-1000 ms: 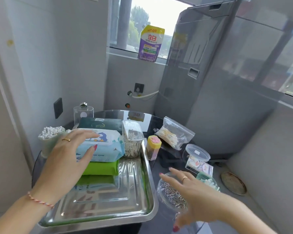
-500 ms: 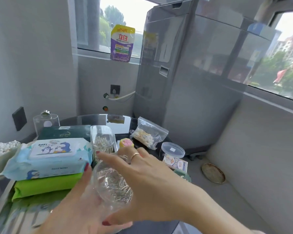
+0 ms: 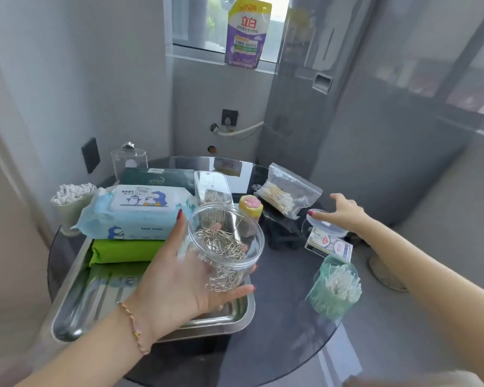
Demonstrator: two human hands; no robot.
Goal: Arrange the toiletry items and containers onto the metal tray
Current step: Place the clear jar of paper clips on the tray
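My left hand (image 3: 179,277) holds a clear round jar of paper clips (image 3: 226,241) tilted above the right side of the metal tray (image 3: 76,314). On the tray lie a blue wipes pack (image 3: 134,210) stacked on a green pack (image 3: 123,251), with a clear swab box (image 3: 211,187) behind. My right hand (image 3: 342,212) reaches out over the table, fingers spread, its fingertips touching a clear round lid (image 3: 323,227). Below the lid lies a small printed box (image 3: 329,245).
A green swab box (image 3: 334,287), a yellow paw-topped container (image 3: 250,206) and a bag of swabs (image 3: 287,191) sit on the round glass table (image 3: 277,344). A cup of swabs (image 3: 72,202), a dark green pack (image 3: 157,177) and a clear dome (image 3: 129,160) stand at the back left.
The jar of clips passed from my right hand into my left, which left the wipes pack. My right hand moved away to the right, to the clear lid.
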